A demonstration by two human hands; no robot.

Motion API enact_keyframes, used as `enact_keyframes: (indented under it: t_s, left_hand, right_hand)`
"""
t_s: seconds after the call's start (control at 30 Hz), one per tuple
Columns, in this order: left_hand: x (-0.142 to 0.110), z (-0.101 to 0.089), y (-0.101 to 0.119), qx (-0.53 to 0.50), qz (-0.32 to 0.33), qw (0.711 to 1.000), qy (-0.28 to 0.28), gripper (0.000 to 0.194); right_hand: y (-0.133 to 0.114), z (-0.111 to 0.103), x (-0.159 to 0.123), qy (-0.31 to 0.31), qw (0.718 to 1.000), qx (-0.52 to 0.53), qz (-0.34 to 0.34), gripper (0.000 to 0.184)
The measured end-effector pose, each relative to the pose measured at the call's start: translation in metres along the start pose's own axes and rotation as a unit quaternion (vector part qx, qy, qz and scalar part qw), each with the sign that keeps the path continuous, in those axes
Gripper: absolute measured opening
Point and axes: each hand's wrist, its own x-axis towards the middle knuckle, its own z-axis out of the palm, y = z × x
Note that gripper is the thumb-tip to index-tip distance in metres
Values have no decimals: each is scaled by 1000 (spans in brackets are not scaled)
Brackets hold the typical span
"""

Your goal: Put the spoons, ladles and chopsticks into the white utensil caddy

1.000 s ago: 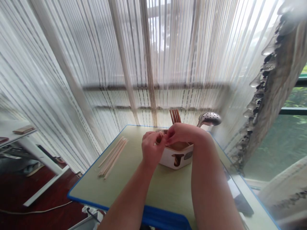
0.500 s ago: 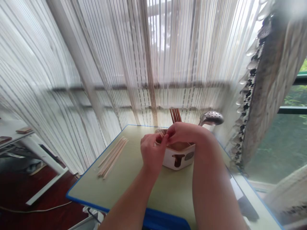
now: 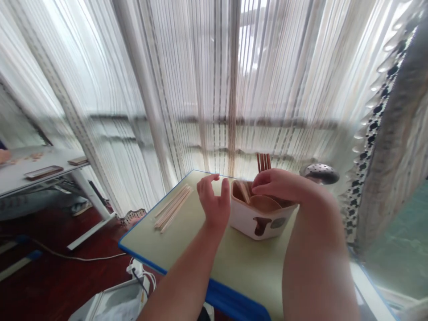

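A white cutlery holder [image 3: 245, 223] with brown spoon-shaped and grey marks stands on the pale table. My left hand [image 3: 216, 200] is just left of it, thumb and fingers apart, with nothing in them. Over the holder's far side hangs my right hand [image 3: 277, 183], its fingers loosely bent and no object visible between them. Pale wooden sticks [image 3: 244, 192] lean in the holder's left part, close to the right fingertips. Inside also sits a brown rounded piece [image 3: 265, 203]. Dark red-brown chopsticks [image 3: 263, 162] stick up behind the right hand.
Several pale sticks [image 3: 174, 208] lie on the table [image 3: 187, 249] at left. A slotted metal ladle [image 3: 321, 173] rises behind my right wrist. Sheer curtains [image 3: 187, 89] hang behind. At far left, another table [image 3: 20, 183] holds a tray [image 3: 43, 172], beside a person's hand [image 3: 5, 156].
My hands have parted: the left has let go and opened, while the right has drawn away from it over the holder. The pale sticks now rest in the holder. The view has turned left.
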Motion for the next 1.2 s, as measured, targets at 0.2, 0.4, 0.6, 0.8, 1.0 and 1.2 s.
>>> enact_keyframes:
  t_s: [0.2,0.4,0.6,0.8,1.0,1.2]
  left_hand:
    - [18,-57,-16,69,-31,997,9,18]
    - [2,-110,-74,312,-37,935,-167,18]
    - [-15,-142,-108,410,-67,885,-212,22]
    - [-11,-146,-114,405,-95,889,-191,24]
    - [-10,-147,-127,424,-212,854,-215,29]
    - [-14,-145,-133,427,-194,852,-235,30]
  right_hand:
    - [-11,-10,-7,285,957,-37,-32,22]
    - [-89,26,-9,489,858,7,-156,22]
    - [-147,135,13,430,857,19,-283,21]
    - [-116,231,56,255,946,191,-64,33]
    - [-93,258,70,242,945,220,28,37]
    - [-80,266,70,226,957,183,-13,37]
